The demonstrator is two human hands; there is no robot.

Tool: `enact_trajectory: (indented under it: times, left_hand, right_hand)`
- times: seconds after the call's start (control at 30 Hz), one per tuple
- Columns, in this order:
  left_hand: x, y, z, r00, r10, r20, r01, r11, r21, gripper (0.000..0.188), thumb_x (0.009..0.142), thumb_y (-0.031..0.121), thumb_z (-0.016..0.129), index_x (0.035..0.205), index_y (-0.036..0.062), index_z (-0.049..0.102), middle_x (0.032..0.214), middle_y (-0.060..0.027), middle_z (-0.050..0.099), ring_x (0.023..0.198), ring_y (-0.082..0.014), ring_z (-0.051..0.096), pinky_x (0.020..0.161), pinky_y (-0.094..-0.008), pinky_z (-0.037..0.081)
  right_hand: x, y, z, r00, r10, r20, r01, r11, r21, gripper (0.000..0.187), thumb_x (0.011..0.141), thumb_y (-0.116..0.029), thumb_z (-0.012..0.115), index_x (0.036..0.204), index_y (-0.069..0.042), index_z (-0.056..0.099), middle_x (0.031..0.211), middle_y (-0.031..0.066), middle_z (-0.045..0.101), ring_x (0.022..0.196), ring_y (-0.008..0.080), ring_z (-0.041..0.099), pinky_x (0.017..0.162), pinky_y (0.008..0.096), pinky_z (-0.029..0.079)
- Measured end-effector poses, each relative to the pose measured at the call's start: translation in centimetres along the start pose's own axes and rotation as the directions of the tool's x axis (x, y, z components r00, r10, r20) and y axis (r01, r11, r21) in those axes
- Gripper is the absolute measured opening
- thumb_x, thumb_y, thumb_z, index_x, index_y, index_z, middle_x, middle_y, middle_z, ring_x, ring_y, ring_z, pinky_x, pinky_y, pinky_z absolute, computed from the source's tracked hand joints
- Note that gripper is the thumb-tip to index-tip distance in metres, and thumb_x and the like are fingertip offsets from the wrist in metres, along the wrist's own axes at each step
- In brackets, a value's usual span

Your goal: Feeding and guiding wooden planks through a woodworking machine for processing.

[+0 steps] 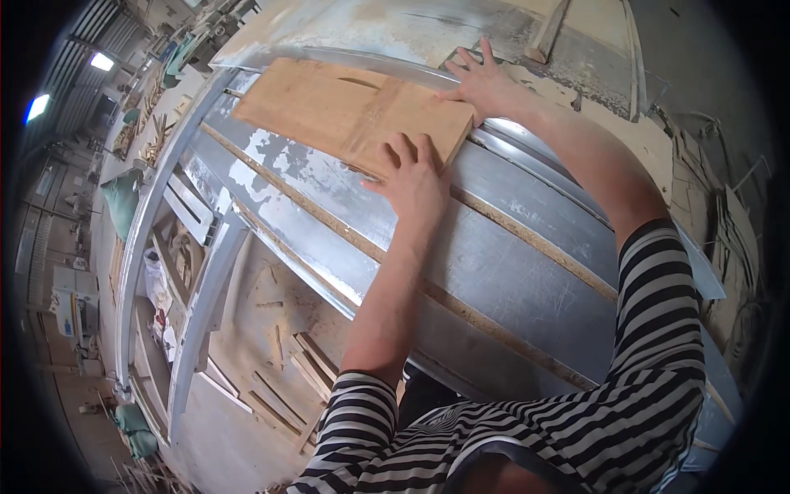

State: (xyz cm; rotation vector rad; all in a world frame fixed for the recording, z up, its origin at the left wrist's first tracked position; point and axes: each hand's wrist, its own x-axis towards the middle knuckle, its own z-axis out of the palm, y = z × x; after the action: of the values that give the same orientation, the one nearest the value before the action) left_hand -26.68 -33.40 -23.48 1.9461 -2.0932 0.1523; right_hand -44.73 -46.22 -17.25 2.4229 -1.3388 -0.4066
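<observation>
The wooden board [350, 107] stretched upper left — left hand [413, 183] on its lower edge, right hand [487, 86] at its end, both splayed.

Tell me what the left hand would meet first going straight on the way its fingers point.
The wooden board, which the left hand overlaps and appears to touch; depth makes exact contact uncertain.

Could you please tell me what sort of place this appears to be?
It looks like a woodworking shop: a flat wooden board lies on a slotted metal work surface, and loose wood strips are scattered on the floor below.
</observation>
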Motion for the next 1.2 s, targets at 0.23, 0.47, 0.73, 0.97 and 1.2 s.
enact_trajectory:
  times: [0.23, 0.47, 0.73, 0.97, 1.2]
  left_hand:
    - [1.8, -2.3, -0.3, 0.999, -0.018, 0.03, 0.022, 0.991, -0.132, 0.067, 0.08, 0.035, 0.078, 0.139, 0.0185, 0.052, 0.145, -0.0097, 0.038, 0.139, -0.0402, 0.032, 0.08, -0.0662, 0.047]
    - [4.0, -4.6, 0.1, 0.999, -0.037, 0.008, 0.037, 0.992, -0.119, 0.067, 0.077, 0.034, 0.079, 0.138, 0.0178, 0.055, 0.143, -0.0083, 0.041, 0.139, -0.0386, 0.033, 0.082, -0.0652, 0.047]
    - [6.3, -7.5, 0.6, 0.996, -0.057, 0.066, 0.066, 0.989, -0.134, 0.067, 0.079, 0.034, 0.077, 0.14, 0.0182, 0.055, 0.148, -0.0081, 0.041, 0.142, -0.0413, 0.033, 0.091, -0.0678, 0.043]
    - [8.4, -9.6, 0.3, 0.993, -0.072, 0.091, 0.085, 0.987, -0.14, 0.07, 0.079, 0.035, 0.076, 0.143, 0.0185, 0.053, 0.153, -0.0099, 0.04, 0.144, -0.0421, 0.032, 0.095, -0.068, 0.041]
    - [10.5, -12.1, 1.3, 0.995, -0.077, 0.07, 0.084, 0.992, -0.098, 0.069, 0.08, 0.036, 0.075, 0.143, 0.0188, 0.053, 0.153, -0.0113, 0.041, 0.145, -0.0407, 0.032, 0.098, -0.0649, 0.042]
  right_hand:
    - [2.7, -0.5, -0.3, 0.998, -0.041, -0.057, 0.038, 0.997, -0.061, 0.092, 0.059, -0.056, 0.087, 0.144, -0.046, 0.052, 0.161, 0.0158, 0.032, 0.153, 0.0444, 0.013, 0.108, 0.084, 0.006]
    - [5.8, -1.1, -0.8, 0.994, -0.046, -0.098, 0.036, 0.994, -0.105, 0.091, 0.06, -0.058, 0.085, 0.144, -0.047, 0.052, 0.164, 0.015, 0.027, 0.153, 0.0442, 0.009, 0.107, 0.0851, 0.003]
    - [9.2, -2.0, -1.5, 0.994, -0.068, -0.08, 0.056, 0.987, -0.149, 0.087, 0.062, -0.059, 0.083, 0.142, -0.048, 0.053, 0.164, 0.0122, 0.027, 0.154, 0.0412, 0.008, 0.11, 0.0825, 0.003]
    - [11.9, -2.6, -1.9, 0.984, -0.105, -0.142, 0.077, 0.979, -0.189, 0.086, 0.062, -0.061, 0.083, 0.142, -0.047, 0.053, 0.164, 0.0113, 0.028, 0.155, 0.0395, 0.009, 0.111, 0.0814, 0.003]
    - [15.4, -3.2, -2.2, 0.99, -0.089, -0.11, 0.065, 0.977, -0.205, 0.087, 0.064, -0.061, 0.082, 0.144, -0.047, 0.051, 0.165, 0.0107, 0.026, 0.155, 0.0384, 0.01, 0.112, 0.0801, 0.001]
